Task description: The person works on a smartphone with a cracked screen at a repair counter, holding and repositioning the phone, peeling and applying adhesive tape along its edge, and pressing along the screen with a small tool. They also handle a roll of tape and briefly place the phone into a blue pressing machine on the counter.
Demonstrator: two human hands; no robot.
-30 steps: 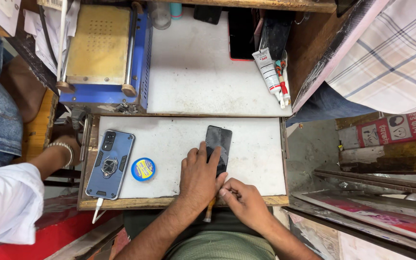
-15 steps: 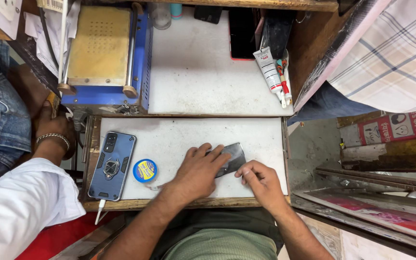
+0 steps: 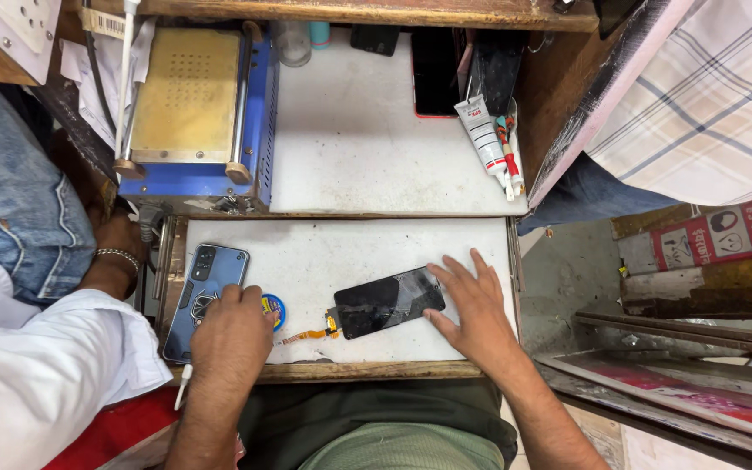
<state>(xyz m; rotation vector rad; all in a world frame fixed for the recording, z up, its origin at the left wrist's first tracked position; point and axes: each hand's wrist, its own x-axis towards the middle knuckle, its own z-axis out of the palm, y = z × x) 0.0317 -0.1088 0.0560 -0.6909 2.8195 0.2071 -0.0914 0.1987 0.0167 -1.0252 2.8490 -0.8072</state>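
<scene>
Nearest the person, at about 7 o'clock on the white work board (image 3: pixel 341 252), the left hand (image 3: pixel 232 335) lies knuckles-up over the lower corner of a phone in a blue case (image 3: pixel 204 287) and partly covers a small round blue-and-yellow tin (image 3: pixel 275 306). Its fingers are curled under, so I cannot tell whether they grip anything. At about 4 o'clock the right hand (image 3: pixel 478 309) is flat and spread, gripping nothing, its fingertips resting on the right end of a detached black phone screen (image 3: pixel 389 302). The screen lies tilted near the board's middle, glass up and scuffed. An orange ribbon cable (image 3: pixel 306 334) trails from its left end toward 7 o'clock. The two hands are well apart, one at each end of the board. The step looks like steadying the screen while the other hand attends to the things on the left. Any lift or turn of the screen calls for care with the loose cable and a light touch on the glass. At 9 o'clock another person's hand (image 3: pixel 119 257), wearing a bracelet, rests off the board. Farther off, at 11 o'clock, stands a blue machine (image 3: pixel 258 130) with a yellow plate. At 1 o'clock lie a white tube (image 3: pixel 483 130) and a dark phone (image 3: pixel 435 70).
</scene>
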